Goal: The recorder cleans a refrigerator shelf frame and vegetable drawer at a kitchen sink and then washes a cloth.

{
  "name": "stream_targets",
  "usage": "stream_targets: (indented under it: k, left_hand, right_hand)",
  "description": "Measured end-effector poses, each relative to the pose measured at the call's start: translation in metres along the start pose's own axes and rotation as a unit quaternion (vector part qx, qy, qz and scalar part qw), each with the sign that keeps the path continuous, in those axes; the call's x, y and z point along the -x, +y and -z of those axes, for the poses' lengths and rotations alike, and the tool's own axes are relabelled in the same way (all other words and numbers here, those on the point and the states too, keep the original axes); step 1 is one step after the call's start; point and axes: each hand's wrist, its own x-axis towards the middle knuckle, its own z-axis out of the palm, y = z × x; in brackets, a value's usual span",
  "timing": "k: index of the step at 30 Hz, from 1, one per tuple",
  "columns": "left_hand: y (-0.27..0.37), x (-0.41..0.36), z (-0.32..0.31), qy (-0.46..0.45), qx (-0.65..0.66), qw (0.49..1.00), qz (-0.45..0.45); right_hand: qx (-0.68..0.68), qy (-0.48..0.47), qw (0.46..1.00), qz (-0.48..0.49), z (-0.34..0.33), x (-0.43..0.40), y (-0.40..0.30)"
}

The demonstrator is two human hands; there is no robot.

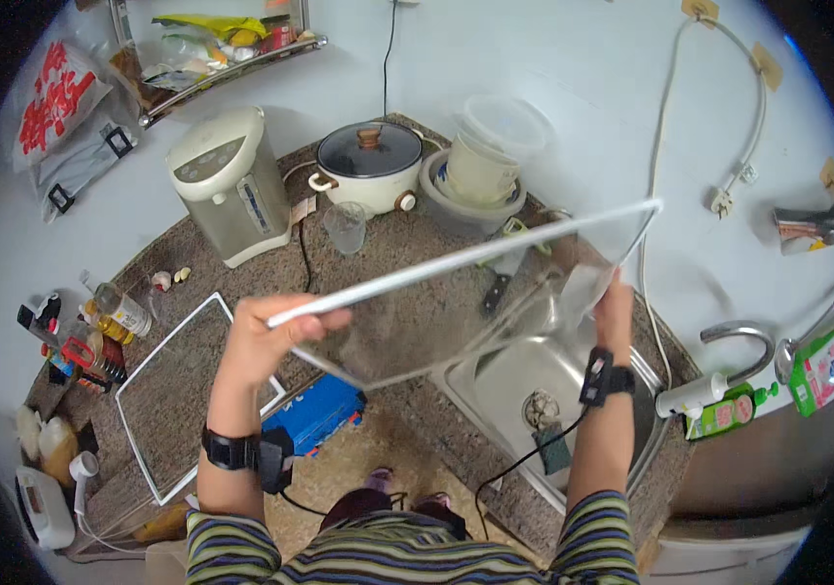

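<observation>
Between my hands is a clear rectangular shelf panel with a white rim, tilted above the corner of the counter and the sink's edge. My left hand grips its left corner, thumb below the near end of the rim. My right hand is at the right side, blurred, with a pale translucent sheet or cloth beside its fingers. A second white-rimmed clear panel lies flat on the granite-look counter, left of my left forearm.
A stainless steel sink with a green scouring pad lies below my right hand. An electric pot, a hot-water dispenser, a plastic cup, a knife and stacked tubs stand behind. Bottles crowd the left.
</observation>
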Motion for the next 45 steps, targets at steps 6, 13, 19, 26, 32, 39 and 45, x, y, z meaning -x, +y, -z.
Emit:
stream_targets:
  k: [6, 13, 19, 26, 32, 39, 45]
  left_hand:
    - [-0.037, -0.003, 0.029, 0.028, -0.045, 0.998, -0.028]
    - [-0.101, -0.004, 0.032, 0.054, -0.153, 0.987, -0.013]
    - [-0.134, -0.009, 0.036, -0.013, -0.287, 0.957, 0.031]
    - [-0.116, -0.017, 0.038, -0.016, -0.318, 0.944, 0.085]
    - [-0.026, -0.054, 0.053, 0.057, -0.188, 0.963, -0.186]
    - [0.056, -0.089, 0.027, 0.105, -0.127, 0.955, -0.247]
    - [0.068, -0.093, 0.009, 0.222, -0.297, 0.910, -0.183]
  right_hand:
    - [0.060, 0.044, 0.983, 0.166, -0.032, 0.013, -0.143]
    - [0.142, -0.057, 0.963, 0.223, -0.077, 0.051, -0.216]
    - [0.294, -0.076, 0.894, 0.330, -0.113, 0.060, -0.227]
    - [0.436, -0.034, 0.801, 0.409, -0.158, 0.072, -0.224]
    - [0.464, -0.028, 0.780, 0.419, -0.167, 0.072, -0.217]
    - [0.467, -0.050, 0.765, 0.441, -0.179, 0.077, -0.215]
    - [0.490, -0.038, 0.735, 0.468, -0.186, 0.079, -0.216]
